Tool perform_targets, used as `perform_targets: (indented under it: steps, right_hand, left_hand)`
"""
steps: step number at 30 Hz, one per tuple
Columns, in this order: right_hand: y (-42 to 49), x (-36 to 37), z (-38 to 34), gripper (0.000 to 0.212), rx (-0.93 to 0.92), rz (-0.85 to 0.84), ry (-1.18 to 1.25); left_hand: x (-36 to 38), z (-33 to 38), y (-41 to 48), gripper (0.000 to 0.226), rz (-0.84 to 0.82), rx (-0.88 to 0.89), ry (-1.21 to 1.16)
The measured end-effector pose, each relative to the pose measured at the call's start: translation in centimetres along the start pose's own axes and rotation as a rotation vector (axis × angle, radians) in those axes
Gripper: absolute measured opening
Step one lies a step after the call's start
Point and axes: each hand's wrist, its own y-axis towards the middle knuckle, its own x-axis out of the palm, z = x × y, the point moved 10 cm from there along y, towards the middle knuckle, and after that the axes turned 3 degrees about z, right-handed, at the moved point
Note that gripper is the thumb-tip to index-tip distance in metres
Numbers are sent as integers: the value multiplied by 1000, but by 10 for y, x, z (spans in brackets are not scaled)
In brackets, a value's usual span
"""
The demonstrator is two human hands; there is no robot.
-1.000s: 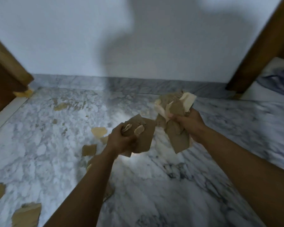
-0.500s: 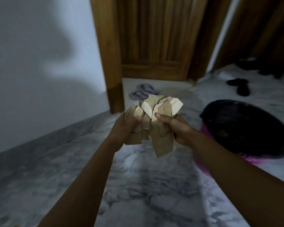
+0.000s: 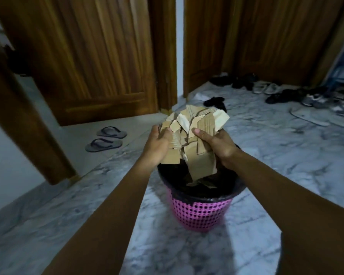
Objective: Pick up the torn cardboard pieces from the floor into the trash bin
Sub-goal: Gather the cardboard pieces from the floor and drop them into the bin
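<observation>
cardboard pieces, likely light, stiff, loose: clutched from both sides by left grip, right grip, over trash bin.

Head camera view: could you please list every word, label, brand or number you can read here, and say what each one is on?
There is no readable text anywhere in this view.
The torn cardboard pieces, held over the bin, are plain brown with no print showing.
The pink trash bin has no visible label.
The shoes by the far door may carry marks, but they are too blurred to read.
</observation>
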Motion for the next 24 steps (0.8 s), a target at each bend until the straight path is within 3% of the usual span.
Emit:
perform_targets:
  steps: [2, 5, 7, 8, 13, 16, 21, 24]
  right_hand:
    - [15, -25, 10, 64, 42, 2, -173]
    - [26, -64, 41, 103, 214, 15, -707]
    - [32, -82, 49, 130, 224, 24, -981]
    - [36, -85, 48, 131, 197, 23, -1038]
    - [50, -77, 46, 88, 134, -48, -1150]
    - [50, -41, 31, 77, 79, -110, -1167]
    - [33, 85, 4, 40, -106, -172, -1079]
    - [-3, 192, 5, 41, -198, -304, -984]
  left_hand:
    - [26, -7, 15, 31, -19, -42, 45]
    - [64, -37, 24, 46, -191, -126, 295]
    - [76, -55, 24, 57, -283, -177, 380]
    - [78, -59, 24, 58, -292, -180, 387]
    - [65, -45, 25, 56, -235, -121, 379]
    - [36, -29, 23, 52, -165, -73, 346]
    - [-67, -41, -7, 52, -21, -63, 368]
    - [-163, -73, -47, 49, 122, -131, 399]
